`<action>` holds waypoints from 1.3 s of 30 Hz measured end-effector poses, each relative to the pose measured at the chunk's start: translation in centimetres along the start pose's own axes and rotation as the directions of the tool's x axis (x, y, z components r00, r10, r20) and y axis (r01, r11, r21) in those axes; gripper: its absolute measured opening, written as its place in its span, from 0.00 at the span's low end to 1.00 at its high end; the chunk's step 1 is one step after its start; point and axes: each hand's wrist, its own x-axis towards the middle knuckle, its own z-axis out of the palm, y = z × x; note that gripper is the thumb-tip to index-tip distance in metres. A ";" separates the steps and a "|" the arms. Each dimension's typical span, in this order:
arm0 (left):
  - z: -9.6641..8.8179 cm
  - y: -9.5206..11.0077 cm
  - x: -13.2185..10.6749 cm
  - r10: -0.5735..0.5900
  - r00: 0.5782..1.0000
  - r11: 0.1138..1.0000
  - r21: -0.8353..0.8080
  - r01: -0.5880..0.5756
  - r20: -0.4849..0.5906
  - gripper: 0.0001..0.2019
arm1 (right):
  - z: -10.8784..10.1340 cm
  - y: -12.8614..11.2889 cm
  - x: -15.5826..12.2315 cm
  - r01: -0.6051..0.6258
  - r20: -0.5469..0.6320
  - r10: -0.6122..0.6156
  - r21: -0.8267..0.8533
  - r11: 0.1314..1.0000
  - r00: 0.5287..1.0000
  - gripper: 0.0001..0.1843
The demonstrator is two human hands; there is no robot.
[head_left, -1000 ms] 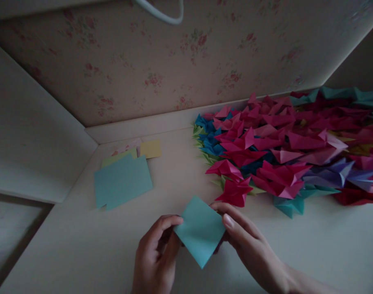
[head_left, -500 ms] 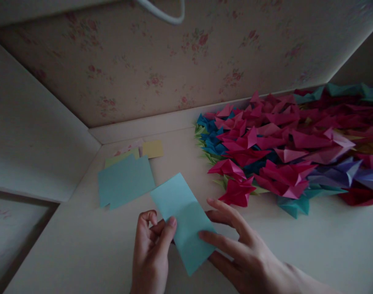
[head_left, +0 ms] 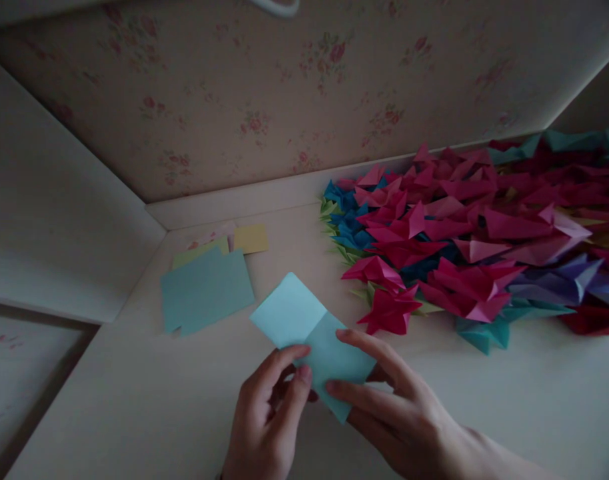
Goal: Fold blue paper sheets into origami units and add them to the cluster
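Note:
A light blue sheet of origami paper (head_left: 289, 310), folded to a rectangle with a crease across its middle, is held tilted between both hands above the white table. My left hand (head_left: 274, 407) pinches its lower left edge, thumb and index finger on the upper face. My right hand (head_left: 399, 407) grips the lower right edge, with fingertips on the face and others behind it. The underside of the paper and some fingers are hidden.
Several blue sheets (head_left: 207, 293) lie on the white table (head_left: 129, 393) at left, beside green paper (head_left: 199, 253) and a yellow square (head_left: 250, 239). Right of the hands spreads a large pile of folded paper pieces (head_left: 444, 227). Floral wallpaper (head_left: 254, 127) rises behind.
The paper has turned slightly and moved right, and its middle crease now shows as a bend. My left hand has shifted right, its index finger coming onto the paper. The view moved slightly.

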 end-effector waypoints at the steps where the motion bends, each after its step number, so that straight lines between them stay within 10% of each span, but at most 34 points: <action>1: -0.1 -0.1 0.1 0.028 0.999 1.000 0.002 -0.028 0.032 0.08 | 0.0 0.0 0.1 -0.005 -0.014 0.005 0.019 1.000 1.000 0.18; 8: -0.6 -0.2 0.3 0.170 0.961 0.985 -0.024 -0.169 0.217 0.09 | -0.2 -0.2 1.0 -0.011 -0.179 0.027 0.094 0.996 0.983 0.13; 18: -1.2 -0.1 0.6 0.356 0.918 0.905 0.180 -0.385 0.173 0.12 | -0.4 -0.1 1.0 -0.147 -0.143 0.182 0.222 0.964 0.973 0.07; 39: -1.1 -0.3 0.6 0.095 0.995 0.990 0.105 -0.098 0.027 0.08 | -0.7 -0.6 2.2 -0.440 0.008 0.484 0.429 0.788 0.875 0.08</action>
